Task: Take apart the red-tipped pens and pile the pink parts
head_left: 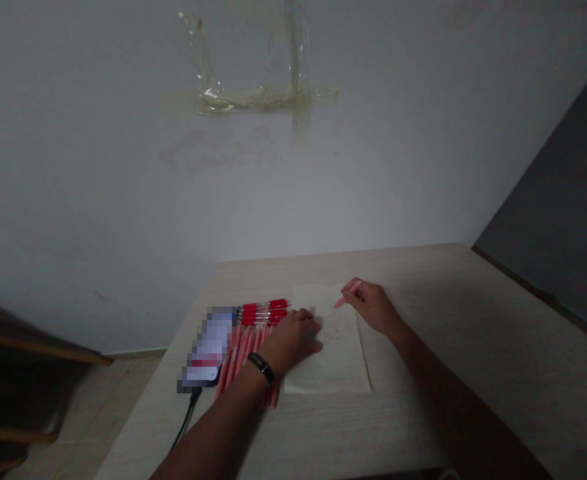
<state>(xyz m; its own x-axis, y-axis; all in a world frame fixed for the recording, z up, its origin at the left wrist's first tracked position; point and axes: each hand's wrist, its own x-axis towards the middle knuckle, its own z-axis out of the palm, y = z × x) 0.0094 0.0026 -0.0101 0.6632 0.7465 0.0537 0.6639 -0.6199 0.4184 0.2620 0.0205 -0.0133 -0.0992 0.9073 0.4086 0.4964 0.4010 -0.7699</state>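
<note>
A sheet of pale paper [331, 373] lies on the table, with faint reddish marks near its middle. My left hand [293, 339] rests on the paper's left side, fingers apart and holding nothing; a black band is on that wrist. Over the paper's upper right part, my right hand [368, 303] is closed on a pink pen [342, 301] whose tip points down and left at the sheet. Several pink pens [241, 350] lie side by side left of my left hand, partly hidden by that forearm. Several red pens [263, 311] lie beyond them.
A phone [208, 350] with a blurred screen lies left of the pens, a black cable [187, 417] running from it. The table [438, 287] meets a pale wall [363, 193] with peeling clear tape [253, 100]. A dark wooden piece of furniture [18, 380] stands at left.
</note>
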